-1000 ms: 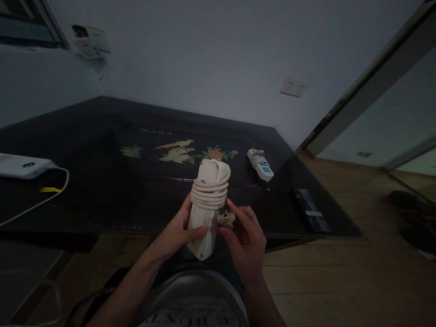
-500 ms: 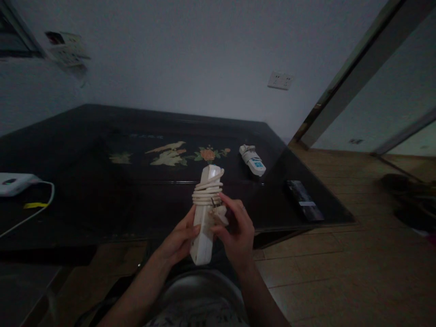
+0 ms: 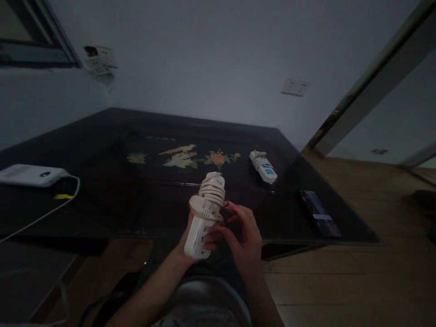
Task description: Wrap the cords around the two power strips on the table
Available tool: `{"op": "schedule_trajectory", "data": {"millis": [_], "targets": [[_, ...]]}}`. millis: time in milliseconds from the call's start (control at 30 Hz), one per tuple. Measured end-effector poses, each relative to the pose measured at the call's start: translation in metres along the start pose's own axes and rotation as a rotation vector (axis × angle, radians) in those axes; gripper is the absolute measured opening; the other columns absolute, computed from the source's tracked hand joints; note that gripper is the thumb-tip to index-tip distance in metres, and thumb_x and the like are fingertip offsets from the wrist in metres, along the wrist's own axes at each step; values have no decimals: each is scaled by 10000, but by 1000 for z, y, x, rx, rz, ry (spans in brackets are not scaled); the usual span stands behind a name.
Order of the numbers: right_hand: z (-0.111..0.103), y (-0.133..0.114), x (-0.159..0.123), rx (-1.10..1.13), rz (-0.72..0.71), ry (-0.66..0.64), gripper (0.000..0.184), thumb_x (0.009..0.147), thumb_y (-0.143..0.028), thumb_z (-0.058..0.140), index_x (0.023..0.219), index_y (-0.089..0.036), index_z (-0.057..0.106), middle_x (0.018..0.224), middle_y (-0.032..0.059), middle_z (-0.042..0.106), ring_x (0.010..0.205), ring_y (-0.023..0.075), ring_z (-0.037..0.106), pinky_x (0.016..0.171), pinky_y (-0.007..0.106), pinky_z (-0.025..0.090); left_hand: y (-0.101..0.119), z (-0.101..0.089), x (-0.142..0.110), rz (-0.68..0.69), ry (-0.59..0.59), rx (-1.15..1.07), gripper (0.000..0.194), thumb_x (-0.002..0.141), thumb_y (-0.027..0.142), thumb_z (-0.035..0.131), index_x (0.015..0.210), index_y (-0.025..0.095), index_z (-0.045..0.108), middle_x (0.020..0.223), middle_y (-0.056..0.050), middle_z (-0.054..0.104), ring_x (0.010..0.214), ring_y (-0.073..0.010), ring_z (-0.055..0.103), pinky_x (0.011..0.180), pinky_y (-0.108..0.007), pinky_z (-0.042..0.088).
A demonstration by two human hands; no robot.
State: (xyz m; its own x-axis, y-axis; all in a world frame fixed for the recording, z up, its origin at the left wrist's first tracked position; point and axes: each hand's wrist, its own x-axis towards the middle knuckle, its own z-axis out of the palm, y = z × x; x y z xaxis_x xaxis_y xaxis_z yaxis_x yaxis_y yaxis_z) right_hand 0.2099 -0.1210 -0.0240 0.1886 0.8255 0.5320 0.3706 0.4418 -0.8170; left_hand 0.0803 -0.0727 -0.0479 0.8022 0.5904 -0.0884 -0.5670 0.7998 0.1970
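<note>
Cord (image 3: 214,193) circles the power strip (image 3: 193,243) in several loops (whether its end is secured, I cannot tell). The left hand (image 3: 182,255) grasps the strip near the tabletop (image 3: 156,218); the right hand (image 3: 245,234) touches it, fingers bent, any grip unclear.

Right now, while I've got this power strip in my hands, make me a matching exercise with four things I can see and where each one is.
Things:
1. Held power strip
2. Other power strip
3. Smartphone
4. White device with a cable

Places and states:
A. Flat and dark, near the right edge of the table
B. At the table's left side, near a yellow piece
C. Between the left hand and right hand
D. Resting on the table, cord wrapped round it

Right pairs: 1-C, 2-D, 3-A, 4-B
</note>
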Motion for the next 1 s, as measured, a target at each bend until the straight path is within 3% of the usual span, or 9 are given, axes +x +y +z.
{"op": "schedule_trajectory", "data": {"millis": [133, 267, 400, 500, 633, 800, 900, 1000], "targets": [[4, 5, -9, 16, 99, 186, 419, 831, -214, 608, 1226, -289, 489, 1214, 69, 468, 1086, 200, 492, 836, 360, 492, -1, 5, 3, 31, 6, 18, 556, 776, 617, 531, 888, 78, 614, 743, -32, 529, 392, 4, 270, 307, -99, 217], [8, 10, -25, 53, 220, 280, 432, 823, -261, 606, 1227, -277, 452, 1261, 77, 443, 1174, 216, 452, 912, 403, 467, -2, 7, 12, 124, 60, 50, 549, 760, 606, 548, 955, 99, 625, 877, -79, 594, 459, -38, 367, 330, -129, 291], [11, 10, -33, 119, 323, 223, 494, 823, -317, 595, 1277, -274, 407, 1296, 94, 436, 1186, 230, 465, 934, 428, 463, -5, 9, 29, 184, 167, 152, 597, 749, 666, 520, 955, 122, 652, 813, -73, 635, 648, -138, 560, 563, -231, 487], [7, 10, -28, 154, 341, 184, 572, 807, -348, 611, 1319, -267, 369, 1281, 98, 456, 1188, 232, 473, 959, 440, 449, -10, 11, 43, 222, 255, 293, 580, 789, 638, 485, 959, 117, 676, 909, -98, 683, 850, -213, 621, 746, -291, 492], [-6, 15, -14, 166, 417, 175, 709, 784, -354, 638, 1388, -247, 281, 1215, 109, 512, 1086, 226, 555, 908, 427, 483, -22, 16, 57, 238, 234, 472, 605, 768, 626, 517, 1076, 124, 656, 998, -111, 702, 997, -278, 612, 811, -328, 476], [-22, 17, 1, 349, 406, 106, 943, 734, -376, 684, 1462, -213, 108, 1169, 117, 573, 1048, 227, 605, 899, 408, 501, -34, 24, 72, 303, 217, 548, 657, 747, 676, 512, 1078, 126, 650, 985, -115, 707, 995, -291, 620, 838, -357, 481], [-30, 17, 11, 384, 390, 45, 1021, 700, -345, 713, 1475, -232, 57, 1354, 135, 469, 1214, 235, 507, 1007, 428, 424, -35, 25, 84, 343, 251, 579, 599, 762, 630, 547, 1102, 144, 632, 1035, -103, 695, 1013, -274, 613, 860, -347, 475], [-38, 24, 27, 314, 345, 68, 992, 682, -274, 706, 1469, -207, 107, 1421, 138, 397, 1276, 233, 442, 1048, 422, 377, -28, 23, 95, 392, 200, 604, 480, 807, 503, 582, 1162, 181, 594, 1184, -78, 636, 1108, -245, 565, 928, -330, 441]]}}
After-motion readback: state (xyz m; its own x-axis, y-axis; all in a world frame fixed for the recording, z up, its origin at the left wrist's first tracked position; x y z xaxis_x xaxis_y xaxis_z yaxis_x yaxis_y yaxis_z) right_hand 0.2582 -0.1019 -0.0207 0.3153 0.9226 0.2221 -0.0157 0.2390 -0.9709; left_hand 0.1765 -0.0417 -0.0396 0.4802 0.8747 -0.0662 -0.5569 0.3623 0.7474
